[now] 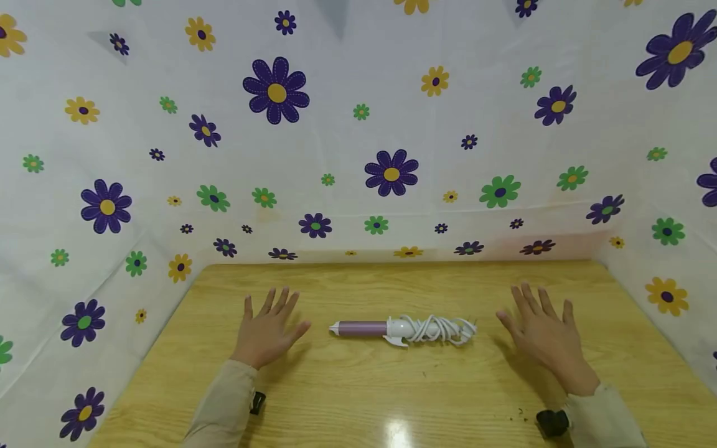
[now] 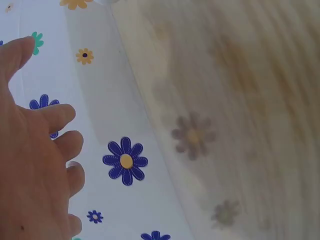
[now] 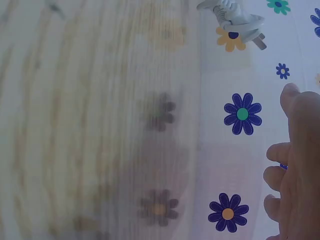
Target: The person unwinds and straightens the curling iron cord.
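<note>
A curling iron lies sideways on the wooden table between the two hands. Its purple barrel points left, and a white cord is wound round the white handle on the right. My left hand is held over the table to the left of the barrel's tip, fingers spread, holding nothing. On the other side, past the corded end, my right hand has its fingers straight and apart, also with nothing in it. The right wrist view catches the cord-wrapped handle at its top, away from the fingers.
A white cloth printed with purple, yellow and green flowers hangs behind the table and along both sides. The wooden table reaches back to it. Small dark specks lie near the right forearm. Each wrist wears a dark strapped device.
</note>
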Demonstrator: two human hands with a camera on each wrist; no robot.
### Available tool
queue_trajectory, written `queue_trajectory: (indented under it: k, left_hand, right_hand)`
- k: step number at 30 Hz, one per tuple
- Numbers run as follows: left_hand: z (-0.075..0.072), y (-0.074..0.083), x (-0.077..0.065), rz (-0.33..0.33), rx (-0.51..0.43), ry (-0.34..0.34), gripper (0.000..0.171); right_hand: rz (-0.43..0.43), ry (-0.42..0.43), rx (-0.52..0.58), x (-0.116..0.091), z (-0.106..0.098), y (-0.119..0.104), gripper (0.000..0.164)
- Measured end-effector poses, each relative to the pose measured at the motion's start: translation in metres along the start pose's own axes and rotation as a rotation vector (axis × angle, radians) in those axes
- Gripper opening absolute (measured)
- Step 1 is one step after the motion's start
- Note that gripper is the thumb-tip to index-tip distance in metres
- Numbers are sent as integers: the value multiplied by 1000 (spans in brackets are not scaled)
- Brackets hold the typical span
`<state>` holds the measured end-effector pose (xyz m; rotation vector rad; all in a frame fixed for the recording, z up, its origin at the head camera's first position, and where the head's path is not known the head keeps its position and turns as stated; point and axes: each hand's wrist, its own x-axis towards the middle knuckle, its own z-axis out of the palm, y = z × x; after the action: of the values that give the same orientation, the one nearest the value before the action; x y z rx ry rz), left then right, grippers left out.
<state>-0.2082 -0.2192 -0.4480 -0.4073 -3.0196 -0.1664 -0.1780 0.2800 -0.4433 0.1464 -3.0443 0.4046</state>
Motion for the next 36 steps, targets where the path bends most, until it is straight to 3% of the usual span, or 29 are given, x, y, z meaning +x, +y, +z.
queue_trajectory:
  k: [5,10,14,19,25,28,36]
  left_hand:
    - [-2,12,10,47,-44,6,76]
    - [-6,31,19,99,-163,-24,76]
    - [-6,45,28,165,-296,-33,74]
    - [4,57,37,174,-562,-142,70]
    - [20,69,46,126,-836,-306,72]
    - [27,73,49,107,-865,-347,69]
    - [35,75,55,116,-813,-372,57]
  right_hand:
    - [-22,-24,6,1,-1,-8,79]
    - [-79,-19,20,1,0,-22,75]
    - [-129,-18,138,1,1,-30,73]
    - [-143,-95,378,2,9,-37,72]
    - [-155,-29,538,3,22,-42,53]
    - [-116,-10,579,2,26,-43,43]
    - [-61,39,609,2,32,-40,35]
